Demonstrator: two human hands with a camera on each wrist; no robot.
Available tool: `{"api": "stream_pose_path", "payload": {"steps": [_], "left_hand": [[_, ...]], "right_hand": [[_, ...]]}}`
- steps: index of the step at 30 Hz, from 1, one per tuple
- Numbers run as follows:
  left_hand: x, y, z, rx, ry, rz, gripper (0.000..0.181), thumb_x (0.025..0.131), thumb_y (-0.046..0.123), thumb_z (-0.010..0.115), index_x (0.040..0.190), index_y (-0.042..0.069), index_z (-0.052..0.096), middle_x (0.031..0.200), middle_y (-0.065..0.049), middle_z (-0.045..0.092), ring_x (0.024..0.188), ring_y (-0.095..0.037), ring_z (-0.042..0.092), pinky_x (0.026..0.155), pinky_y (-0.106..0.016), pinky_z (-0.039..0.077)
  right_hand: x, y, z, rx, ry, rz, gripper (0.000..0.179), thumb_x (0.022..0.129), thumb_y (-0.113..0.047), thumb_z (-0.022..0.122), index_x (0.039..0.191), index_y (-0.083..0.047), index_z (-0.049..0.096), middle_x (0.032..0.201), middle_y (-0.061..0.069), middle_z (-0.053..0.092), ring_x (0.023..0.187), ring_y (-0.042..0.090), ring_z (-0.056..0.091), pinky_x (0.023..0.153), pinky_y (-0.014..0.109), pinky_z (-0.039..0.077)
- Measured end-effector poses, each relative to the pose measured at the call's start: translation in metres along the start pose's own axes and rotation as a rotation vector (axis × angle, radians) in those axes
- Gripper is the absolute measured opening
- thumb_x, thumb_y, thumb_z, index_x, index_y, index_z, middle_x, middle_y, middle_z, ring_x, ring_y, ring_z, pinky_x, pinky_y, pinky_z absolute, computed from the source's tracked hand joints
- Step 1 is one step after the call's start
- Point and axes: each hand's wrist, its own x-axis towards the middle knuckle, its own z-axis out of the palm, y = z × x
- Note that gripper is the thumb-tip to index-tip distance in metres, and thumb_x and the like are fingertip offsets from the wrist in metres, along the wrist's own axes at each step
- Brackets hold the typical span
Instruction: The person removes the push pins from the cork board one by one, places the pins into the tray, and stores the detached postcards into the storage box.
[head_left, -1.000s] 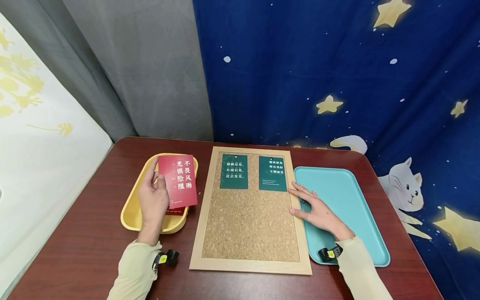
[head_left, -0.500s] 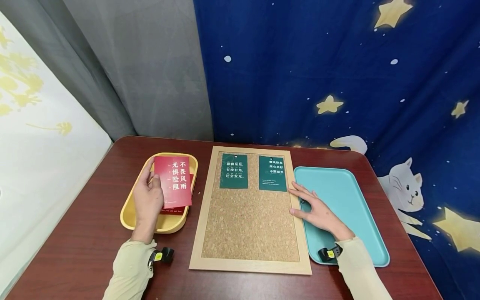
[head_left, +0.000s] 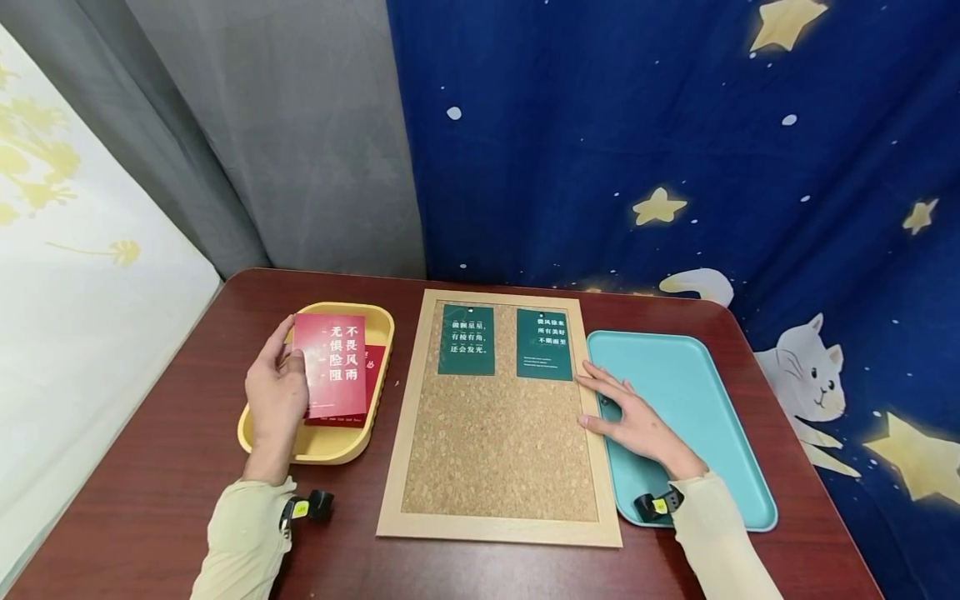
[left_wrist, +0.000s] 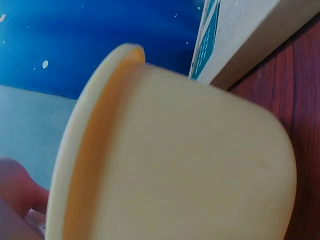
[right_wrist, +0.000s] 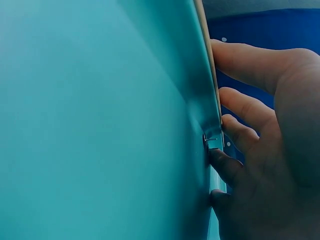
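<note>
My left hand (head_left: 277,392) pinches a red card (head_left: 311,367) printed with white Chinese characters, its thumb on the front face. This card overlaps the yellow bin (head_left: 337,455), where a darker red card (head_left: 373,375) lies. The bin's outer wall (left_wrist: 190,150) fills most of the left wrist view, with part of the left hand (left_wrist: 15,195) at the edge. On the right side of the wood-framed cork board (head_left: 498,450) rests my right hand (head_left: 637,421), its fingers spread. Two green cards hang pinned along the board's top, one left (head_left: 467,358) and one right (head_left: 544,358).
A turquoise tray (head_left: 675,383) lies right of the board, partly under the right forearm. By the right fingers, a small pin (right_wrist: 209,140) sits inside the tray's edge. The brown table (head_left: 172,400) ends at curtains behind, and a white cloth (head_left: 97,350) stands at left.
My left hand has drifted left with the red card, which now covers more of the bin and uncovers more of the darker red card beneath. The right hand stays still.
</note>
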Motion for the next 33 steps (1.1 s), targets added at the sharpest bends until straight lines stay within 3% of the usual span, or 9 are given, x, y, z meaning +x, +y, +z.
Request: {"api": "stream_pose_path", "payload": {"steps": [2, 8, 14, 23, 33], "left_hand": [[0.0015, -0.0007, -0.0016, 0.01, -0.011, -0.018, 0.052, 0.108, 0.019, 0.046, 0.157, 0.037, 0.047, 0.138, -0.013, 0.066, 0.094, -0.011, 0.058, 0.076, -0.01, 0.044], [0.003, -0.0016, -0.0037, 0.054, -0.092, -0.058, 0.052, 0.109, 0.022, 0.045, 0.16, 0.036, 0.042, 0.137, -0.013, 0.062, 0.095, -0.013, 0.059, 0.069, -0.009, 0.048], [0.0023, -0.0027, -0.0026, 0.172, -0.205, -0.018, 0.053, 0.11, 0.018, 0.044, 0.161, 0.027, 0.041, 0.135, -0.021, 0.061, 0.102, -0.028, 0.063, 0.064, -0.015, 0.05], [0.0025, -0.0058, 0.0006, 0.24, -0.201, 0.054, 0.051, 0.108, 0.01, 0.046, 0.158, 0.018, 0.047, 0.126, -0.026, 0.065, 0.094, -0.033, 0.065, 0.061, -0.023, 0.049], [0.0036, -0.0095, 0.0002, 0.289, -0.235, 0.06, 0.052, 0.107, 0.008, 0.046, 0.158, 0.014, 0.045, 0.131, -0.027, 0.064, 0.098, -0.037, 0.068, 0.063, -0.025, 0.048]], "right_hand": [[0.0, -0.0004, 0.0, -0.003, 0.003, -0.001, 0.068, 0.094, -0.037, 0.077, 0.155, -0.02, 0.051, 0.173, 0.006, 0.03, 0.162, 0.039, 0.02, 0.127, 0.071, 0.003], [0.0, -0.0019, -0.0004, -0.003, 0.014, -0.005, 0.068, 0.094, -0.037, 0.077, 0.155, -0.019, 0.052, 0.173, 0.006, 0.031, 0.161, 0.04, 0.021, 0.127, 0.071, 0.004], [-0.0006, -0.0014, -0.0001, -0.014, 0.013, -0.009, 0.068, 0.095, -0.038, 0.076, 0.155, -0.018, 0.051, 0.173, 0.006, 0.03, 0.161, 0.041, 0.021, 0.126, 0.072, 0.004], [-0.0015, -0.0008, 0.0003, -0.007, 0.003, 0.009, 0.07, 0.094, -0.038, 0.077, 0.155, -0.019, 0.051, 0.173, 0.004, 0.03, 0.162, 0.037, 0.021, 0.128, 0.07, 0.003], [-0.0009, 0.0, 0.0013, -0.004, 0.004, 0.008, 0.069, 0.094, -0.037, 0.077, 0.155, -0.02, 0.051, 0.173, 0.003, 0.03, 0.162, 0.036, 0.021, 0.128, 0.07, 0.004]]}}
